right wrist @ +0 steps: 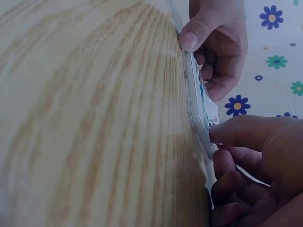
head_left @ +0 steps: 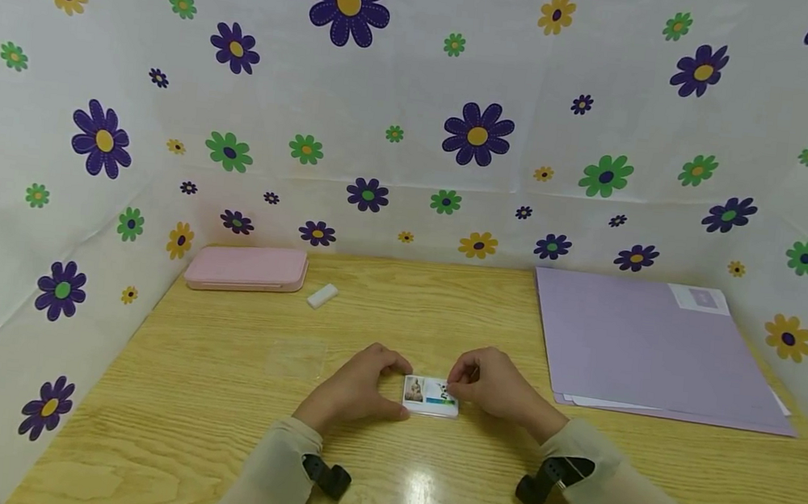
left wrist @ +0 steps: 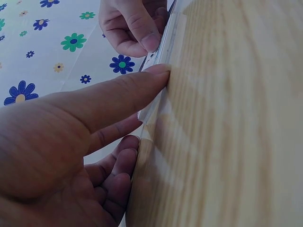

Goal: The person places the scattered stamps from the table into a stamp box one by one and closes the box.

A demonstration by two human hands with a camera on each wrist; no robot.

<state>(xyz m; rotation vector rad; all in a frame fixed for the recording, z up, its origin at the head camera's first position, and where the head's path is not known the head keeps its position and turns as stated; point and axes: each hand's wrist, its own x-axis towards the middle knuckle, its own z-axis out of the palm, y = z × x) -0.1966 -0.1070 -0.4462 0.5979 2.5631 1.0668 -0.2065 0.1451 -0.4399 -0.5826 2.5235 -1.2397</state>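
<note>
A thin stack of printed cards (head_left: pixel 430 407) lies flat on the table, with a statue picture at the left of its top face and a blue-green strip. Clear plastic seems to edge it in the wrist views. My left hand (head_left: pixel 359 388) holds its left end, thumb at the near corner and index finger at the far one. At the right end, my right hand (head_left: pixel 497 384) pinches the top card (right wrist: pixel 211 108) between thumb and fingers. That card's edge stands slightly raised in the right wrist view. The right fingertips partly hide the far right corner.
A clear plastic piece (head_left: pixel 296 358) lies left of my left hand. Farther back are a pink pencil case (head_left: pixel 247 268) and a white eraser (head_left: pixel 323 295). A purple folder (head_left: pixel 646 352) with papers lies at the right. Flowered cloth (head_left: pixel 406 82) encloses the table's back and sides.
</note>
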